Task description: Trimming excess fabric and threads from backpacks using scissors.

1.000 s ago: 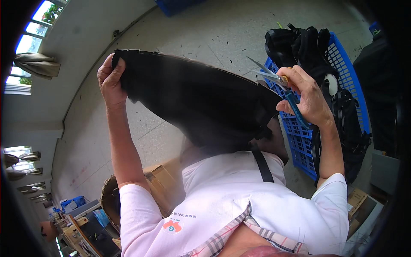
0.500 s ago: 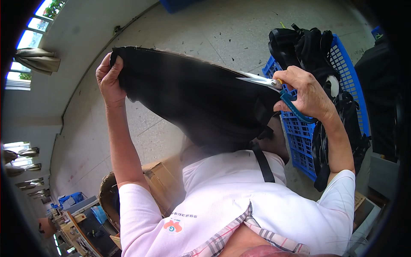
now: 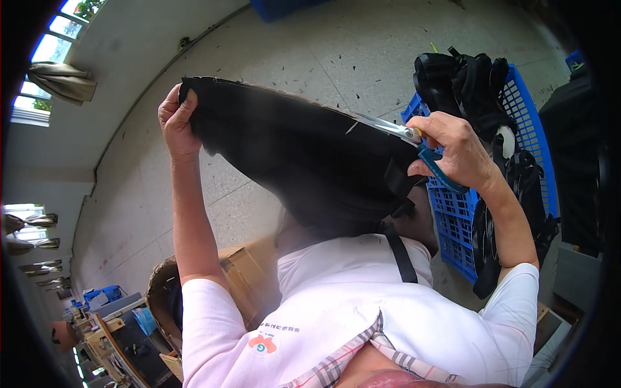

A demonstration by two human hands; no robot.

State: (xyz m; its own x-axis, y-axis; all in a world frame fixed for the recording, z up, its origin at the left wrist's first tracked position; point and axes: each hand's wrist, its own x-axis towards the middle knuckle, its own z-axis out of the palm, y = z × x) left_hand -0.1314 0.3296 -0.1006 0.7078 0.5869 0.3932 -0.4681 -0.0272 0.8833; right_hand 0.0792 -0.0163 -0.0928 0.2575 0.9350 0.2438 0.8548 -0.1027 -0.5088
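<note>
In the head view, black fabric (image 3: 291,149) stretches between the two hands. At its upper left corner, the left hand (image 3: 179,123) pinches it between thumb and fingers, seemingly to hold the edge taut. At its right end, the right hand's (image 3: 459,152) fingers curl around scissors (image 3: 414,134), blades lying along that edge, apparently for alignment. Beyond its right end stands a blue crate (image 3: 542,145).

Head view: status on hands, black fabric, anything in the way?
Left hand gripping upper left corner of black fabric. Right hand holding scissors at fabric's upper edge. Blue crate beyond right hand, not blocking scissors.
</note>
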